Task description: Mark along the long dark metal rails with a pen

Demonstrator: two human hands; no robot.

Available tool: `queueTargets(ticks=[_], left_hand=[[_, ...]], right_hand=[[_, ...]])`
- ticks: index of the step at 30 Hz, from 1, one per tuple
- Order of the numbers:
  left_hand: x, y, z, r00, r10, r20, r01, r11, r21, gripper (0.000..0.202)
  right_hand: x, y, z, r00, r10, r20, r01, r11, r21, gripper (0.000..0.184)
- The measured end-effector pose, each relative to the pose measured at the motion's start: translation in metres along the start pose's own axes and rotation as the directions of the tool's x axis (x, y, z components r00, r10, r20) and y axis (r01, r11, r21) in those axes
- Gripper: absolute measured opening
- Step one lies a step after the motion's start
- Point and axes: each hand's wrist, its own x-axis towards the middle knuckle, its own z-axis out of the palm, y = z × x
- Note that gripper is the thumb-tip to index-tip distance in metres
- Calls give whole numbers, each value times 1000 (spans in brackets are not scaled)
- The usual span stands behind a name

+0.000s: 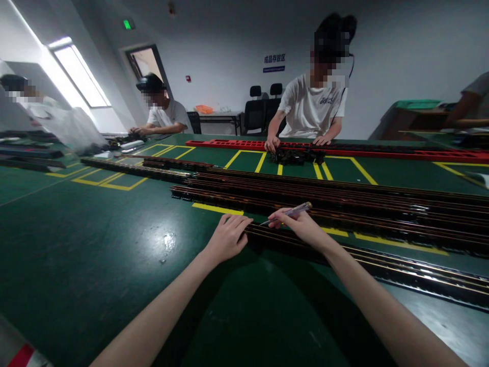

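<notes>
A long, dark, glossy rail with gold-coloured lines (405,272) lies on the green table in front of me and runs off to the right. My left hand (227,237) is closed around its near left end, fingers on top and thumb at the side. Pinched in my right hand (301,227) is a slim metallic pen (299,208). Its tip points down and left to the rail's upper face, close to my left fingers. Whether the tip touches the surface I cannot tell. My right wrist passes over the rail.
Several similar dark rails (344,204) lie just beyond, side by side. Yellow tape (217,208) marks the green tabletop (95,244). Across the table a person in a white shirt (313,107) handles dark parts (296,155) beside a long red rail (229,144). Other people sit further left and right.
</notes>
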Motion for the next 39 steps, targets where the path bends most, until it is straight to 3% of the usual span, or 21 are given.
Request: queueTargets(ticks=[14, 23, 39], left_hand=[[-1, -1, 3, 999, -4, -42, 6, 998, 68, 48], [-2, -8, 6, 991, 92, -95, -87, 995, 53, 50], [-1, -4, -2, 999, 51, -7, -51, 999, 3, 40]], right_hand=[[-1, -4, 2, 1000, 8, -13, -8, 1000, 18, 46], [-1, -4, 0, 999, 26, -38, -25, 999, 28, 46], [3, 12, -2, 993, 4, -120, 5, 997, 76, 47]])
